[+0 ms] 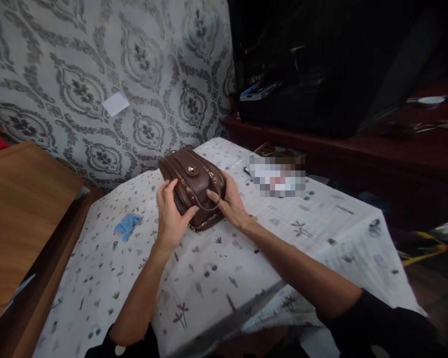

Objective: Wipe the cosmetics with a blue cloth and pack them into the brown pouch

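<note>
A brown leather bag (pixel 190 176) with gold zips and a round clasp lies on a table covered by a white patterned cloth (pixel 246 268). My left hand (pixel 170 214) grips the bag's near left end, fingers curled over its top and thumb along its side. My right hand (pixel 229 201) holds the bag's right side, fingers wrapped round it beside the thin strap loop. Both forearms reach in from the bottom of the view.
A crumpled blue cloth (pixel 128 224) lies on the table to the left of the bag. A blurred flat object (pixel 278 175) sits at the table's far right. A wooden surface (pixel 18 209) stands at left, a dark red shelf (pixel 358 149) at right, patterned wallpaper behind.
</note>
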`<state>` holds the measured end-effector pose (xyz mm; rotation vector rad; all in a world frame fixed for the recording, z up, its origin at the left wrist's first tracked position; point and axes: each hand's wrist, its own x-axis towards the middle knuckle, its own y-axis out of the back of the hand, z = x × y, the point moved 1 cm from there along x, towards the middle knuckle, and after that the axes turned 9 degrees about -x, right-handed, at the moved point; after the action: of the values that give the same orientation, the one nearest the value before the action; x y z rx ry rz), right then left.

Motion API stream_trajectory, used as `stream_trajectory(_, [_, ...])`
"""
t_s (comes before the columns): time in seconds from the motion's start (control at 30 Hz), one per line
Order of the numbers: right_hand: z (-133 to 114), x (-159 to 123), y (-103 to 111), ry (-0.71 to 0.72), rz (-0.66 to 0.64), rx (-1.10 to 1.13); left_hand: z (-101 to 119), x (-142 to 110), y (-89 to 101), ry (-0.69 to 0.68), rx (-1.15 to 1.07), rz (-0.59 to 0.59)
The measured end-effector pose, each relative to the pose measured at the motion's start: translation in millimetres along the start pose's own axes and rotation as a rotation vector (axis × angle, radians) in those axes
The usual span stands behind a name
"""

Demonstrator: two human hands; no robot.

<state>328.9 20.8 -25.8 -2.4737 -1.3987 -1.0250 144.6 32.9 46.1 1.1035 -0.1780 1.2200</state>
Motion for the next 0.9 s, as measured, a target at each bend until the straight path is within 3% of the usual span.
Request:
stream_trajectory(0.1, [0, 1, 0, 0.003, 0.004, 0.009, -8, -3, -0.6, 0.017, -0.018, -0.077])
stream_trajectory(0.4, [-2, 1, 3, -0.04, 0.0, 0.042, -6, 4, 4.4, 0.022, 0.025, -0.159])
stream_trajectory(0.67, [-4, 0, 2, -0.044, 0.005, 0.02, 1, -1, -1.7, -0.013, 0.078, -0.061])
stream_trajectory(0.9, [-4, -2, 3, -0.076, -0.005, 0.021, 10, -3, -23.7, -0.128, 0.185, 0.002])
